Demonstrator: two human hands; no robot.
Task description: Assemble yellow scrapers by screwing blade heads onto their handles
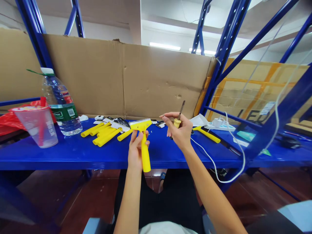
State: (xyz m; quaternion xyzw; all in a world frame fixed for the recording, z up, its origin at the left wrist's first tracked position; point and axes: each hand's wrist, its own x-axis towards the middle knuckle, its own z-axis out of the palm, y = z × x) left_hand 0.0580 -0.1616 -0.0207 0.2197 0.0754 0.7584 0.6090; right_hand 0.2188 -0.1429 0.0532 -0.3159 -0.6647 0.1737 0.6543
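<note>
Head view: my left hand [137,151] closes round a glossy yellow plastic scraper [146,159] — long axis running fore-aft, flat bladed head pointing away from me, held above the blue steel table [73,152]. My right hand [179,131] pinches a yellow-handled screwdriver [177,123], narrow shaft tilted up and away. Loose yellow handles [101,135] lie left of both hands.

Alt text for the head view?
The left hand holds a yellow scraper by its grip, while the right hand holds a yellow-handled screwdriver above a blue steel shelf. Loose yellow grips lie on the shelf near a large water bottle.
</note>
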